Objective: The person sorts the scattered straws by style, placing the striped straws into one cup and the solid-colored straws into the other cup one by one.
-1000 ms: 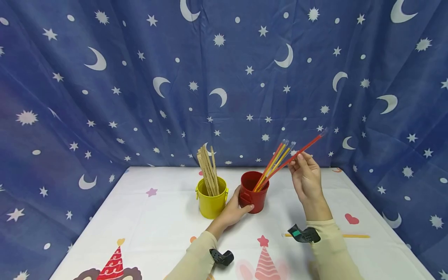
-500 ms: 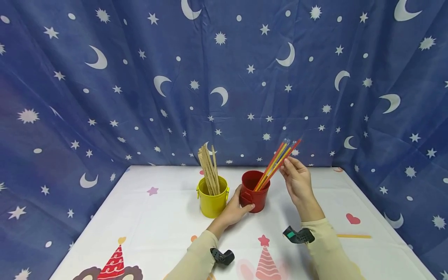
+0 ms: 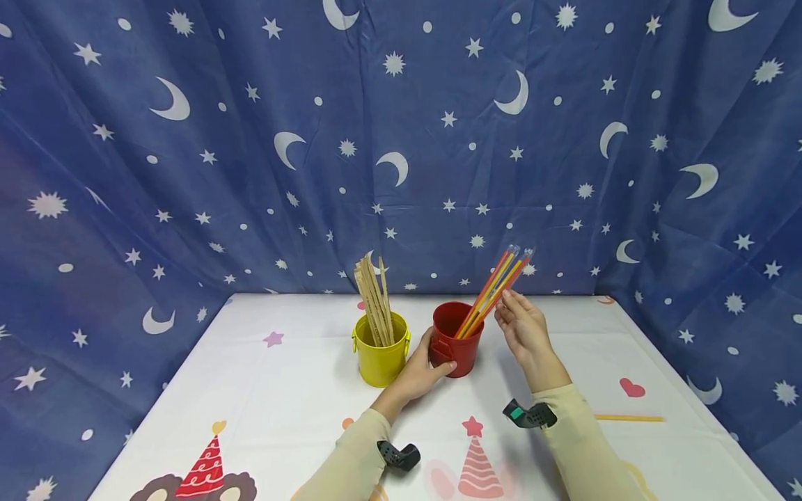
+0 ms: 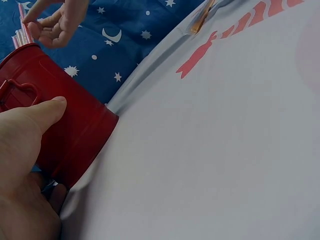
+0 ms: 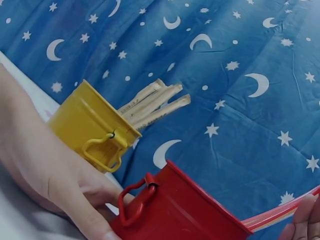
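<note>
A small red bucket [image 3: 460, 356] stands on the table, with several straws [image 3: 485, 300] in clear wrappers leaning to the right out of it. My left hand [image 3: 416, 379] grips its side, thumb across the front in the left wrist view. At the straws, the right hand [image 3: 526, 337] pinches a red straw [image 3: 515, 273] between thumb and fingertips, its lower end inside the bucket. Just left of my left hand is a yellow bucket [image 3: 381, 362] holding several long, thin paper-wrapped sticks [image 3: 374, 299].
One yellow straw [image 3: 629, 418] lies on the table right of the right forearm. The white tablecloth [image 3: 282, 390] carries printed party hats, stars and hearts. Behind the table hangs a blue curtain [image 3: 401, 209] with moons and stars.
The right hand has moved left and slightly down, bringing the red straw from a wide slant in against the other straws. The left hand keeps its grip on the red bucket.
</note>
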`<state>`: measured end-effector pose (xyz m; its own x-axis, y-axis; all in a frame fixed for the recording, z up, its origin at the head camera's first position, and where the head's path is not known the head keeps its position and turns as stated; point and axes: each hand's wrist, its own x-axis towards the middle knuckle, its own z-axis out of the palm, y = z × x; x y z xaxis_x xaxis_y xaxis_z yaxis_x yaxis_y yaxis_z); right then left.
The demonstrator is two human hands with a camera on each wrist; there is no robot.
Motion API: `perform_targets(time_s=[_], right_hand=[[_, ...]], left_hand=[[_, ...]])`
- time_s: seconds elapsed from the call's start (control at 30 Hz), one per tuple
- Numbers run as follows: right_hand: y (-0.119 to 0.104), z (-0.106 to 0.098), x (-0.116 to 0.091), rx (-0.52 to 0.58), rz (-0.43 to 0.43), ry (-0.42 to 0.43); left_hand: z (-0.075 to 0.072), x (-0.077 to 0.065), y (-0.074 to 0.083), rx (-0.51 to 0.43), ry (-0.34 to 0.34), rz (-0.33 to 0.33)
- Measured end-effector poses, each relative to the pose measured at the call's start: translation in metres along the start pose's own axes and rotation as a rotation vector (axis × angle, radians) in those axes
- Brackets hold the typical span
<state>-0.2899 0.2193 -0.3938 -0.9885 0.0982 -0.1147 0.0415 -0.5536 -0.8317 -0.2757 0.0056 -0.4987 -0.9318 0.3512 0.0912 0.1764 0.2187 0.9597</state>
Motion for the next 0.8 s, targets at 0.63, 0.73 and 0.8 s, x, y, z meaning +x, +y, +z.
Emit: perform_targets(time_s=[0.63,0.73,0.8], right_hand=[[0.0068,-0.0038,0.0073,-0.079,0.046,0.036],[0.0073,-0.0055,0.0078,-0.094,0.052,0.040],[0.0085,-0.0062,0.0072,-0.093,0.048,0.036]], left_hand=[[-0.0008,0.0035,0.0017,0.010,-0.005,0.008],[-0.0002,0.0023,0.0019,0.011,-0.007,0.005],[0.0000,0.0016,0.0007,0.011,-0.005,0.002]])
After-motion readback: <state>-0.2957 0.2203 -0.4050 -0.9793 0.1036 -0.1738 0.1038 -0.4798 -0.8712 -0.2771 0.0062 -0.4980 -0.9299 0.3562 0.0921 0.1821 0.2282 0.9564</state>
